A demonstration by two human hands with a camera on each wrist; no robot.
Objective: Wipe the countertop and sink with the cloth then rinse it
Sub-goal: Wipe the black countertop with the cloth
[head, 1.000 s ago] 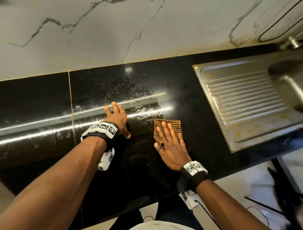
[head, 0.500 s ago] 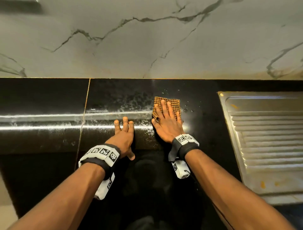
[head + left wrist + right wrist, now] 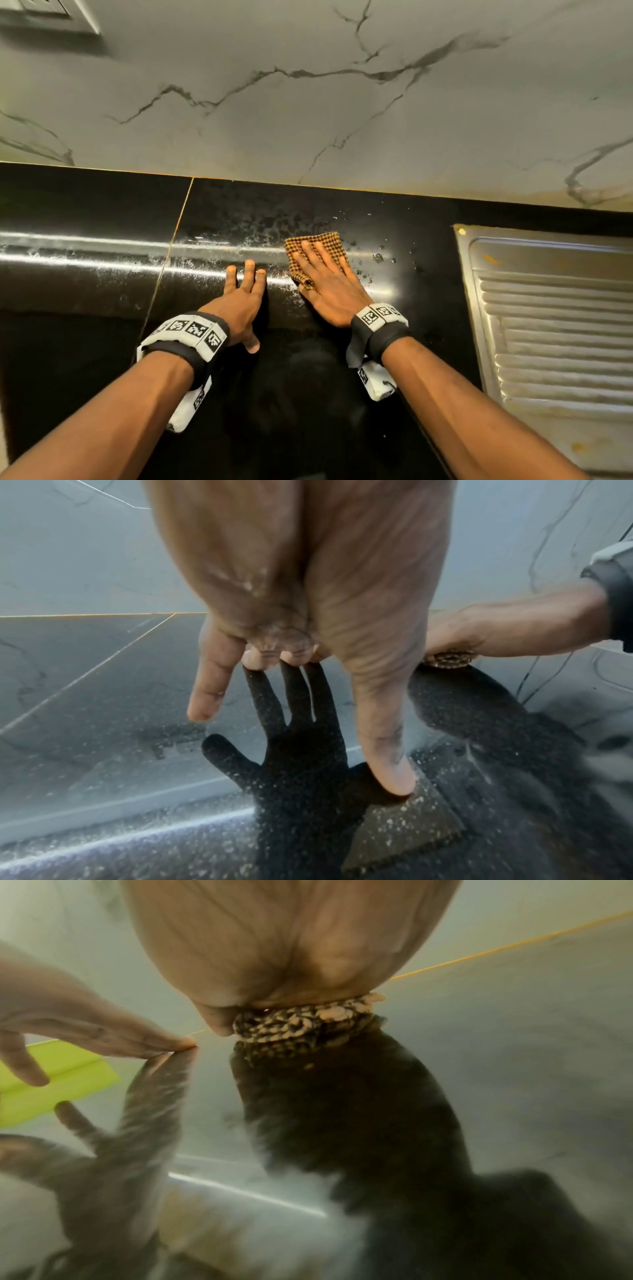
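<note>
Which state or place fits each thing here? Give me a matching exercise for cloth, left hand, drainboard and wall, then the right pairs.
Things:
1. cloth
2. left hand
3. drainboard
4. wall

States or places:
A. steel, ribbed, at the right of the black countertop
B. flat on the bare countertop, holding nothing
C. grey-veined marble behind the countertop
D. checked, pressed down under the right hand

Pairs: 1-D, 2-B, 3-A, 4-C

Head looks down; wrists view countertop [image 3: 394,342] closely.
</note>
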